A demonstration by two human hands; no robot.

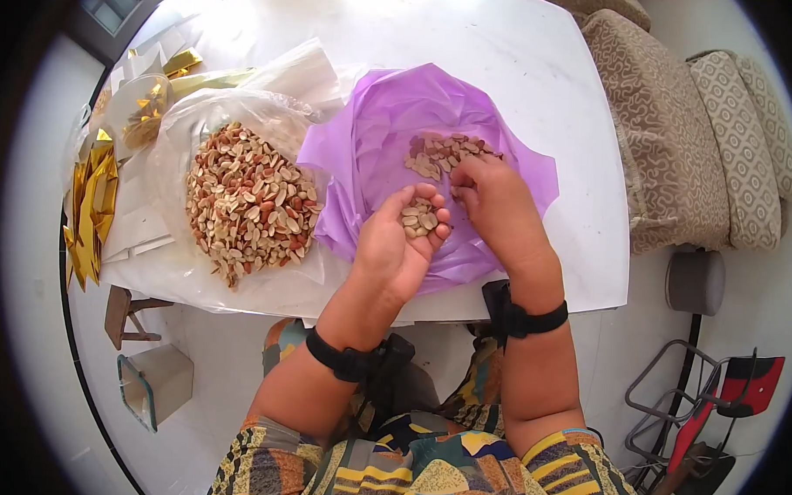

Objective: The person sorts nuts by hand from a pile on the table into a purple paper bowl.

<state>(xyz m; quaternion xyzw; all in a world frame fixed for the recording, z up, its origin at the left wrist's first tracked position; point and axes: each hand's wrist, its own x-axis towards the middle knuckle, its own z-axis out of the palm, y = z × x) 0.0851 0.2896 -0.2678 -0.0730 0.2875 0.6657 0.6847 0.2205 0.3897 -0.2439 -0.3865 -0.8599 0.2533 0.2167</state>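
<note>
Patterned cloth of a loose shirt (405,475) lies nearest, printed in blocks of yellow, teal, orange and grey, its lower part cut off by the picture's edge. Both bare forearms reach forward from its sleeves over a smooth white table (583,141), a black wrist strap (543,321) round each. The left hand (394,247) is turned palm up and cupped, its fingers curled around a small handful of pale peanut halves (420,218). The right hand (485,191) bends down from the wrist just beside it, back upward, thumb and fingertips drawn near one another at the edge of a loose patch of peanuts (452,153); whether they pinch a kernel cannot be told, since the hand covers the spot. That patch lies inside a spread purple plastic bag (379,116), thin and crinkled, its near side partly hidden by the hands and wrists. To the left, a larger heap of split peanuts (254,203), cream with reddish-brown skins, sits in a clear, wrinkled plastic bag (170,161) whose outline is hard to trace against the tabletop. Beyond it, at the table's left edge, lie shiny, creased gold foil packets (92,202), flat and angular.
</note>
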